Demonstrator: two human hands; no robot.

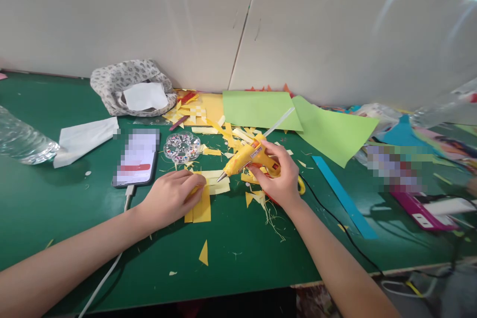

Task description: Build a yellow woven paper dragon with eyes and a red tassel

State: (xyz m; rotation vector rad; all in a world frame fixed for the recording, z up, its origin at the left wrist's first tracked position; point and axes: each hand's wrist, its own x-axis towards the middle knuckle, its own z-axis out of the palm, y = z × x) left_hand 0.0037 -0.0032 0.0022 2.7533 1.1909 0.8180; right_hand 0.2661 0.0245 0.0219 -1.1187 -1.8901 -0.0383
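My right hand [280, 174] is wrapped round a yellow hot glue gun [238, 158], whose metal nozzle points down and to the left. A translucent glue stick [279, 121] juts from its back end. Just left of the nozzle, my left hand [177, 193] has its fingers curled and pressed on a piece of yellow paper [203, 206] lying flat on the table. Pale yellow strips [219, 187] reach out from under those fingers, right below the nozzle tip. Part of the yellow paper is hidden by my left hand.
Yellow scraps surround a round case of small beads [182, 147]. A phone [137, 156] on a white cable lies left; a water bottle [26, 136] is farther left. Behind are a patterned cloth bag [108, 84] and green sheets [257, 109]. Right lie a blue strip [345, 196] and black cord [335, 222].
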